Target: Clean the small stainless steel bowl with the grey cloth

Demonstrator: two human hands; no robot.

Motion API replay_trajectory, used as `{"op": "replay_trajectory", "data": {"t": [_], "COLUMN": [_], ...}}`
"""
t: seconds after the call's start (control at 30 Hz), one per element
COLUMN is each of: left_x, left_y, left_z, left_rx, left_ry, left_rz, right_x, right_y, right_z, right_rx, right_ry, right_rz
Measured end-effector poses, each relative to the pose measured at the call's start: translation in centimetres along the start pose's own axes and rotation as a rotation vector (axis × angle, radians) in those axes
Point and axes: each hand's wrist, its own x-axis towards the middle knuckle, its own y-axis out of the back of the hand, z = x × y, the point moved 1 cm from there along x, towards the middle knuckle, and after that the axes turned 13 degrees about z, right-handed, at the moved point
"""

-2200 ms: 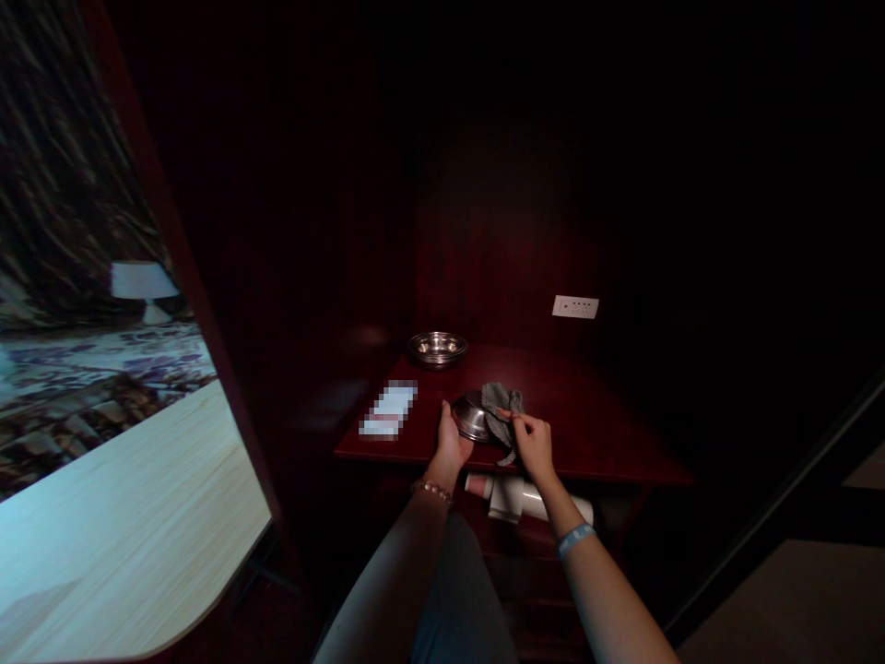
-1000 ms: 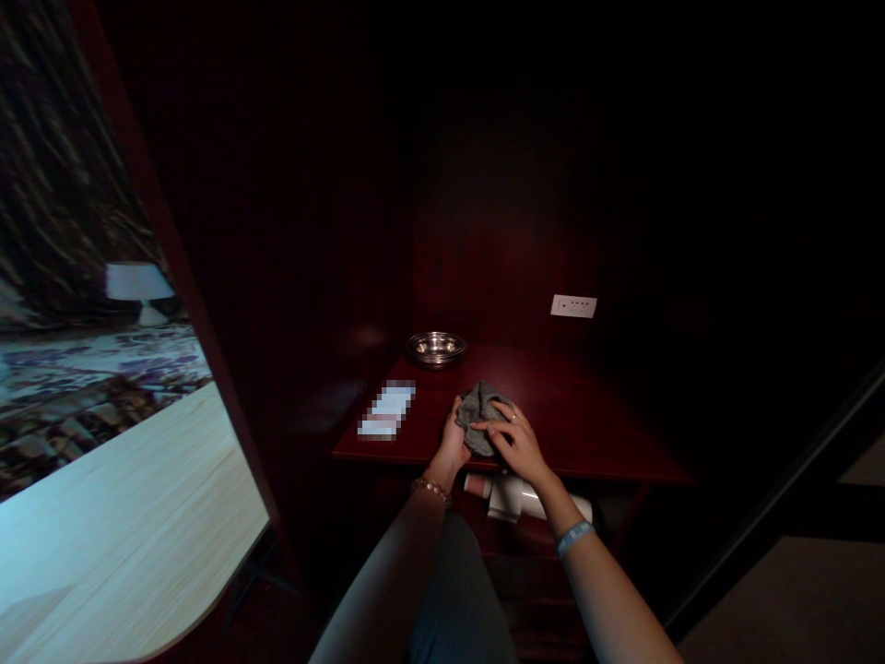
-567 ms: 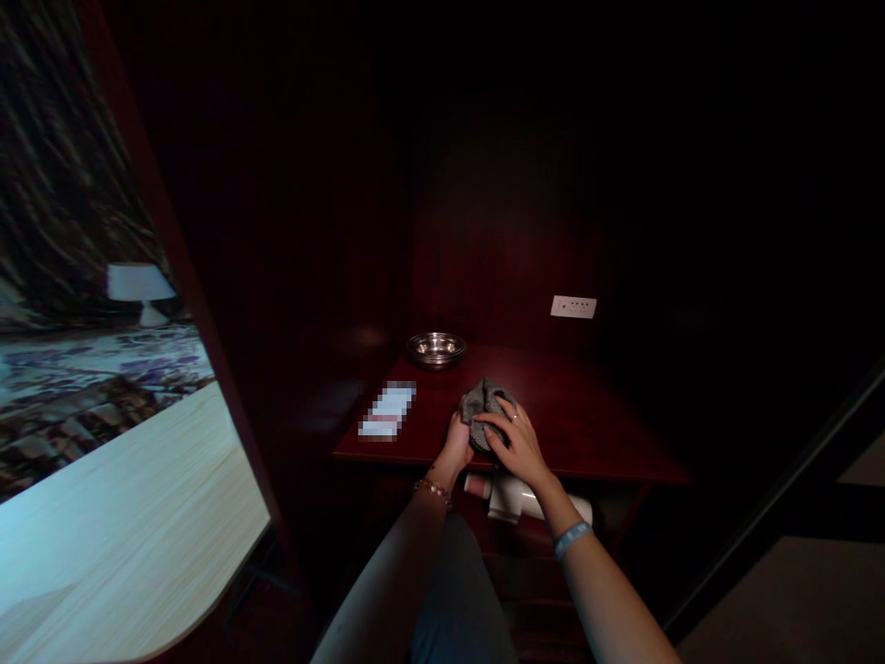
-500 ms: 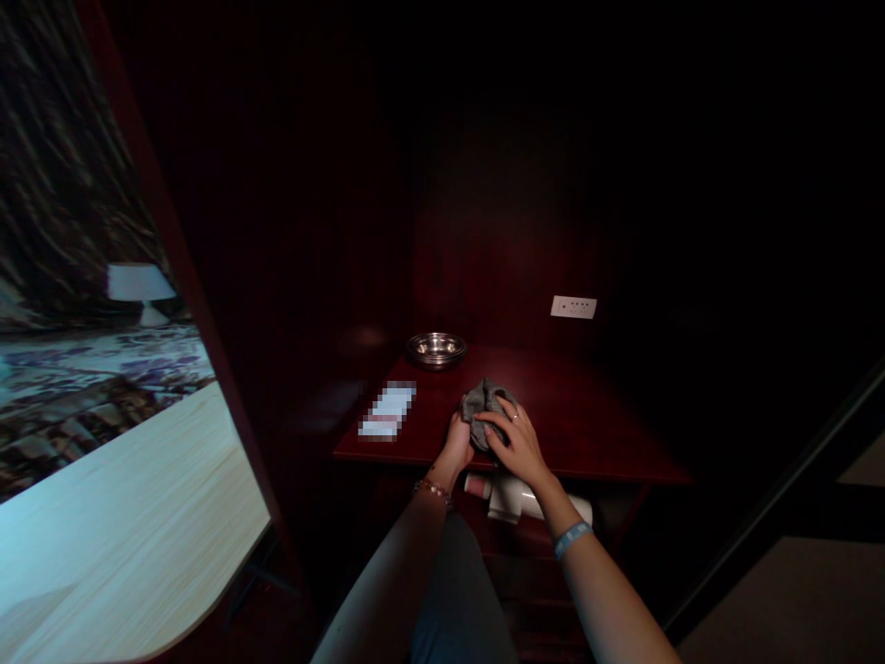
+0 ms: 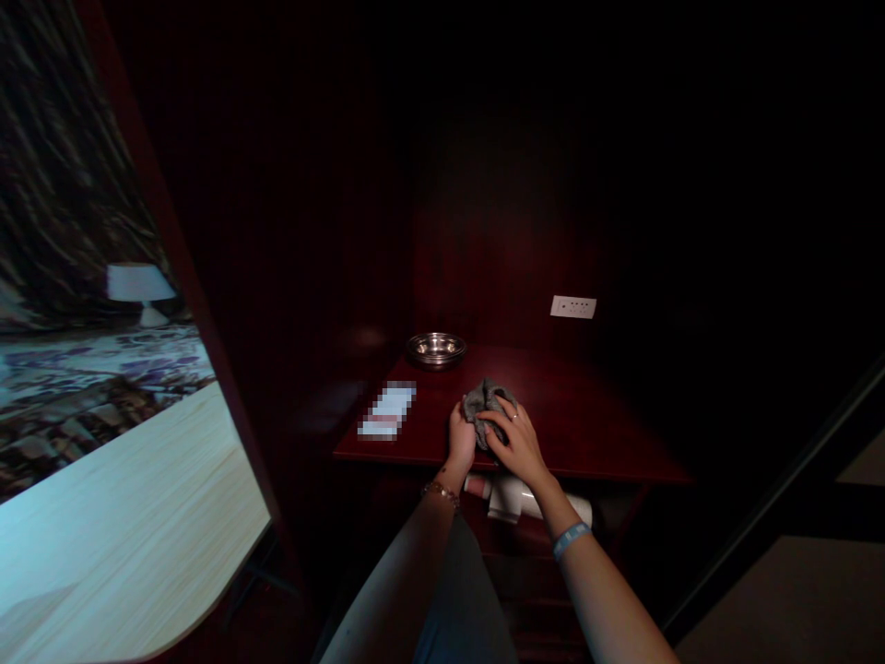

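Observation:
A crumpled grey cloth (image 5: 484, 402) is between my two hands, above the front part of a dark red shelf (image 5: 581, 415). My left hand (image 5: 462, 437) holds it from the left side, its fingers mostly hidden by the cloth. On the right, my right hand (image 5: 517, 441) grips the cloth with bent fingers lying over its top. Behind the cloth, toward the back left, stands a shiny metal bowl (image 5: 436, 349). A blurred-out white item (image 5: 388, 411) lies on the shelf to the left of my hands.
White rolls or cups (image 5: 529, 499) lie under the shelf. A socket plate (image 5: 573, 307) is on the back wall. A pale wooden table (image 5: 138, 526) stands at the left, past the side panel, with a white lamp (image 5: 141, 282) farther back.
My left wrist and forearm have shifted slightly to the right, and my left hand sits more upright against the cloth. My right hand has barely moved.

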Motion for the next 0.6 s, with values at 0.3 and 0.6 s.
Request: {"op": "replay_trajectory", "data": {"t": [0.3,0.6], "left_x": [0.6,-0.04], "left_y": [0.39,0.39], "left_z": [-0.81,-0.32], "left_rx": [0.199,0.444], "left_ry": [-0.194,-0.283], "left_rz": [-0.063,-0.028], "right_x": [0.23,0.8], "right_y": [0.13,0.15], "right_z": [-0.2,-0.29], "right_rx": [-0.059,-0.163], "right_ry": [-0.017,-0.045], "right_rz": [0.019,-0.002]}}
